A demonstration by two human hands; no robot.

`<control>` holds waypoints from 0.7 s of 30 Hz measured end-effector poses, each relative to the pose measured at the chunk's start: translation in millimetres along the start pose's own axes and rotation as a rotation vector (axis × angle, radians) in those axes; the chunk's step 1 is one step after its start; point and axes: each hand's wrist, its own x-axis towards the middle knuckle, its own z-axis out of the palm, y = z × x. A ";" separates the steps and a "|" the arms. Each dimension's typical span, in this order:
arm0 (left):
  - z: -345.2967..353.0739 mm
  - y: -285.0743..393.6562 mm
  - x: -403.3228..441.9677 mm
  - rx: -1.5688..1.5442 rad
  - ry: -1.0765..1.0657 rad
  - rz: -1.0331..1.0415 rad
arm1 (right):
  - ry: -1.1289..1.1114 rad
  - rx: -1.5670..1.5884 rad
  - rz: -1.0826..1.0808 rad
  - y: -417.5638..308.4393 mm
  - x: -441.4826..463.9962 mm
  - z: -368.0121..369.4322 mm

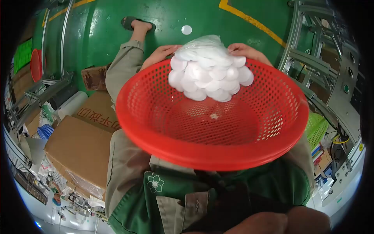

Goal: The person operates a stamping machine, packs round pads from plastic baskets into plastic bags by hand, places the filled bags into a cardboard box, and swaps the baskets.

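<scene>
A red perforated plastic basket [156, 132] rests on my lap, its rim tilted a little. At its far side sits a heap of thin white round discs [208, 82], spread over the inner wall, with a clear plastic bag [204, 45] around the top of the pile. My left hand [161, 54] is closed at the left edge of the bag, and my right hand [245, 51] is closed at its right edge. Some fingers of both hands are hidden behind the bag and discs. One small pale scrap [214, 116] lies on the basket's bottom.
One white disc [186, 30] lies on the green floor [175, 11]. A brown cardboard box [80, 142] stands at my left, near a metal frame [64, 43]. On the right are a machine panel [344, 89] and a green basket [316, 130].
</scene>
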 end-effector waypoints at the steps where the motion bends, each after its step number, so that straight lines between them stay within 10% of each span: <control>1: 6.3 7.9 -1.9 0.000 -0.002 0.007 | -0.014 0.086 0.076 -5.3 0.9 9.0; 11: -2.1 -23.0 9.1 0.132 0.043 -0.055 | 0.159 0.411 0.156 14.7 -5.4 -5.6; 21: 8.1 -22.0 -10.9 -0.165 0.056 -0.107 | 0.011 0.076 0.157 5.5 -4.9 -0.1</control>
